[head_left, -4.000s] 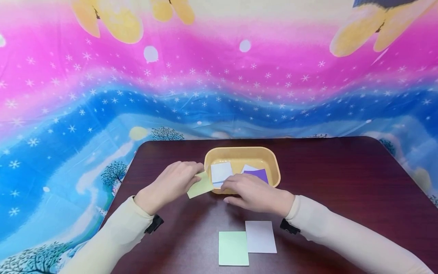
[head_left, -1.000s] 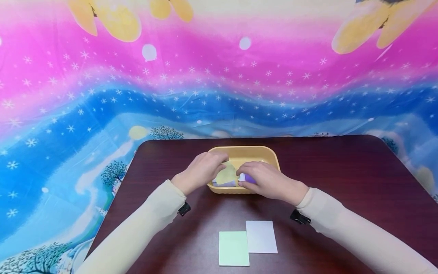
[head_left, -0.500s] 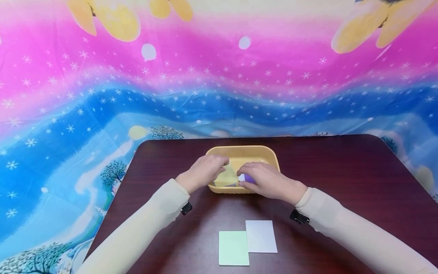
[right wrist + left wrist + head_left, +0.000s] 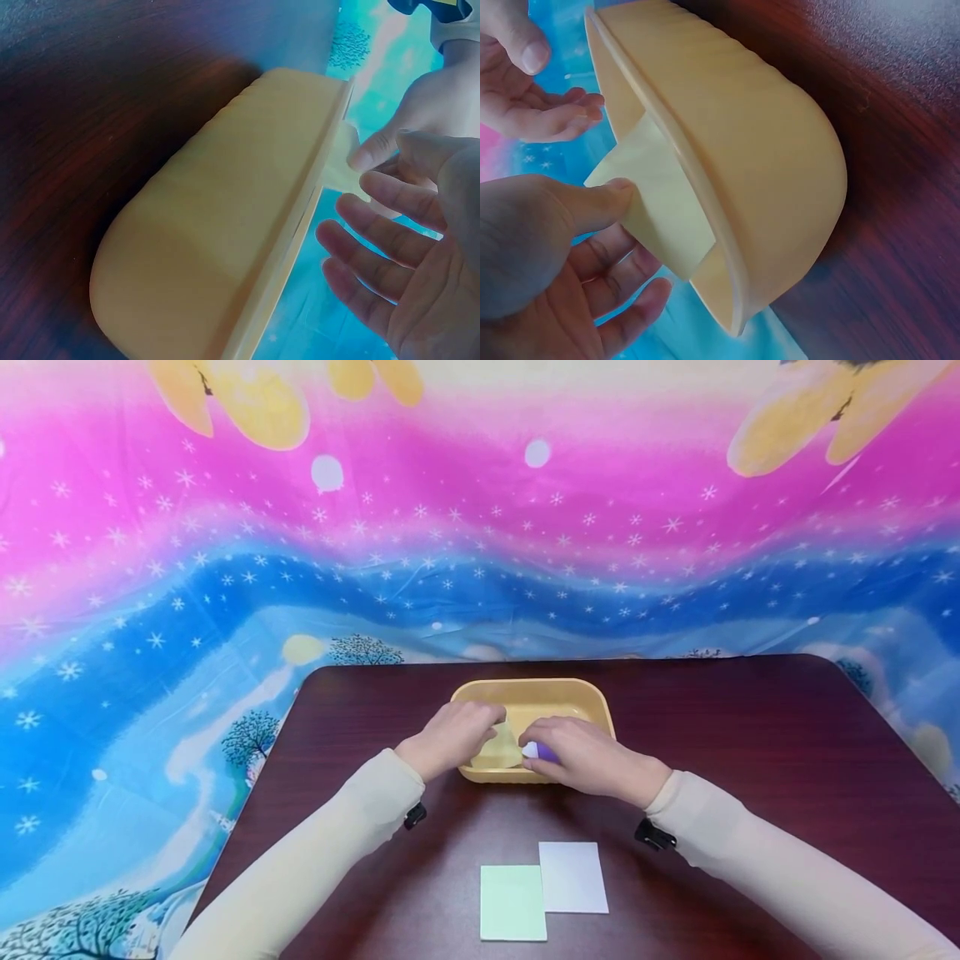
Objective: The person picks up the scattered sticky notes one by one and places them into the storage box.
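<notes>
My left hand (image 4: 459,737) is over the left side of a yellow plastic box (image 4: 555,695). Its thumb and fingers pinch a pale yellow sticky note (image 4: 667,199), which tilts over the box's rim in the left wrist view. Above the box's right side is my right hand (image 4: 581,753), its fingers loosely bent and holding nothing in the right wrist view (image 4: 405,247). Beneath it, a purple note (image 4: 547,752) and a bit of white paper (image 4: 529,750) show inside the box. The hands hide much of the contents.
On the dark wooden table (image 4: 750,760), nearer to me, lie a light green square pad (image 4: 513,903) and a white square pad (image 4: 573,877), side by side with edges meeting. Behind the table hangs a colourful printed cloth (image 4: 480,527).
Over four seconds, my left hand has carried the yellow note from beside the box into it, then edged slightly right. My right hand has shifted right and stayed nearly still this last second.
</notes>
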Available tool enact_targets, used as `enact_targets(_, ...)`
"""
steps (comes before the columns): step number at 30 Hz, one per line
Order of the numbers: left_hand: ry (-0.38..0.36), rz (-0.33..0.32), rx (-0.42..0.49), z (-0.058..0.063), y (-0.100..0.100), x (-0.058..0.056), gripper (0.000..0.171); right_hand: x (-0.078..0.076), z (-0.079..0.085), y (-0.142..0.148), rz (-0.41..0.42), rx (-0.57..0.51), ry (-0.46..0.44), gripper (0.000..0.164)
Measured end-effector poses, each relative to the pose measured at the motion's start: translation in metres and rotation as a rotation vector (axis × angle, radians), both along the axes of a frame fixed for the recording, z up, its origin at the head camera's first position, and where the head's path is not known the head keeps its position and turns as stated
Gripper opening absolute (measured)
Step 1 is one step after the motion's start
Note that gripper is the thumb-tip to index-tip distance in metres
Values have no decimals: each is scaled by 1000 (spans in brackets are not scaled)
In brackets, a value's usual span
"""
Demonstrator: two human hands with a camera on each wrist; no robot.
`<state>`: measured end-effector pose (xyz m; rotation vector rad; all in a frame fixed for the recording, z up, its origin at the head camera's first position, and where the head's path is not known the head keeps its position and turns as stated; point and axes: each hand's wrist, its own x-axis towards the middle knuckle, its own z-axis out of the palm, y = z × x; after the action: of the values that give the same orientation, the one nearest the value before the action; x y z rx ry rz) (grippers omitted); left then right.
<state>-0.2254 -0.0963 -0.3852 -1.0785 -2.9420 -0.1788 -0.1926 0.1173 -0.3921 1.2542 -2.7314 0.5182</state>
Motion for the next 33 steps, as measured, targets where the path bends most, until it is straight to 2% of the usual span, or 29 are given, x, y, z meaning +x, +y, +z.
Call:
enact_targets(11, 21, 54, 1, -2, 1, -8, 21, -3, -3, -1, -13, 15, -28, 37)
enact_targets(17, 10, 78, 7, -3, 2, -9, 32, -4, -3, -2, -14, 9, 0, 31)
enact_targets(24, 18, 73, 11, -2, 0, -8, 45, -4, -3, -2, -15, 6, 3, 30)
enact_targets(33, 30, 50, 34, -2, -2, -7, 40, -4, -2, -3, -17, 6, 12, 27)
